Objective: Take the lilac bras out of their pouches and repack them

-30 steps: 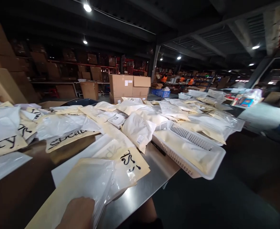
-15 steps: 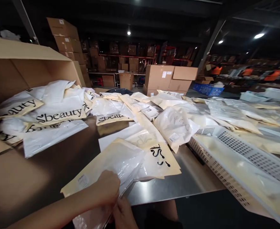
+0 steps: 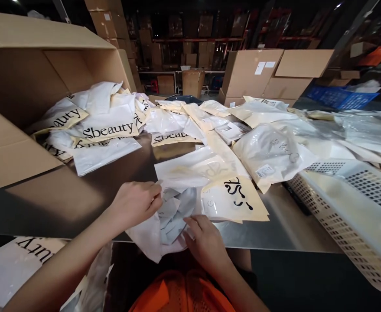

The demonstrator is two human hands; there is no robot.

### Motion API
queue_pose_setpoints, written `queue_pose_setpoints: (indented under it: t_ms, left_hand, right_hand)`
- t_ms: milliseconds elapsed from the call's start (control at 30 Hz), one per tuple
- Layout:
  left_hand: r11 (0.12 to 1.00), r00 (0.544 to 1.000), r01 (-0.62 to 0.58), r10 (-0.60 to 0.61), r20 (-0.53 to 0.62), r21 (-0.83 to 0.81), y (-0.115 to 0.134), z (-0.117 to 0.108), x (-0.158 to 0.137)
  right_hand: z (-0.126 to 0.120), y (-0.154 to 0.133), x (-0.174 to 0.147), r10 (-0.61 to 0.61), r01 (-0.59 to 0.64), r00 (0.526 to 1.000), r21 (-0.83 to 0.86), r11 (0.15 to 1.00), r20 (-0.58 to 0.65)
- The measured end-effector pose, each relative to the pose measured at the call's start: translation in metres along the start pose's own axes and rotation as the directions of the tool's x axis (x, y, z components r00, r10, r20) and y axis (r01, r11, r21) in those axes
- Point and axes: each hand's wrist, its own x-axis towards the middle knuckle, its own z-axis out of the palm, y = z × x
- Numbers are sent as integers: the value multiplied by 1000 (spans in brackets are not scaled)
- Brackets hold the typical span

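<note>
Grey-white garment [image 3: 174, 212] in a clear bag at the table [image 3: 79, 195] edge, pinned between both hands: left hand [image 3: 135, 201] fingers curled and pinching its upper left corner, right hand [image 3: 206, 238] fingers spread flat on its lower right side. Cream pouch [image 3: 234, 199] with black lettering just beyond the right fingertips, touching the garment; white basket [image 3: 343, 208] further right, open carton [image 3: 21, 86] spilling "beauty" bags [image 3: 107, 128] well beyond the left fingers.
</note>
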Motion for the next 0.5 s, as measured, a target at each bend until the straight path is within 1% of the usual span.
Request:
queue_pose_setpoints:
  t_ms: [33, 100, 133, 200, 267, 333, 400, 500]
  left_hand:
    - [1000, 1000, -22, 22, -15, 3, 1, 2, -2]
    - [997, 997, -72, 72, -26, 10, 0, 3, -7]
    - [995, 995, -98, 98, -24, 10, 0, 3, -10]
    - [990, 990, -140, 140, -20, 5, -2, 4, -17]
    - [987, 987, -157, 158, -37, 17, -5, 5, -26]
    - [988, 987, -135, 141, -83, 69, -10, 8, -35]
    - [989, 986, -65, 84, -142, 136, -17, 11, -43]
    - [975, 976, 89, -45, -214, 204, -27, 16, -56]
  right_hand:
    - [2, 3, 10, -111, 111, 994, -47, 993, 3]
    - [9, 7, 30, -276, 283, 958, -107, 953, 75]
    - [13, 7, 40, -331, 344, 935, -107, 933, 125]
    - [23, 5, 56, -399, 421, 889, -59, 905, 226]
    - [34, -1, 66, -415, 436, 857, 0, 900, 305]
    - [42, -8, 70, -380, 396, 858, 27, 918, 346]
    - [48, -15, 70, -327, 333, 875, 47, 942, 357]
    - [49, -21, 67, -254, 241, 895, 81, 967, 367]
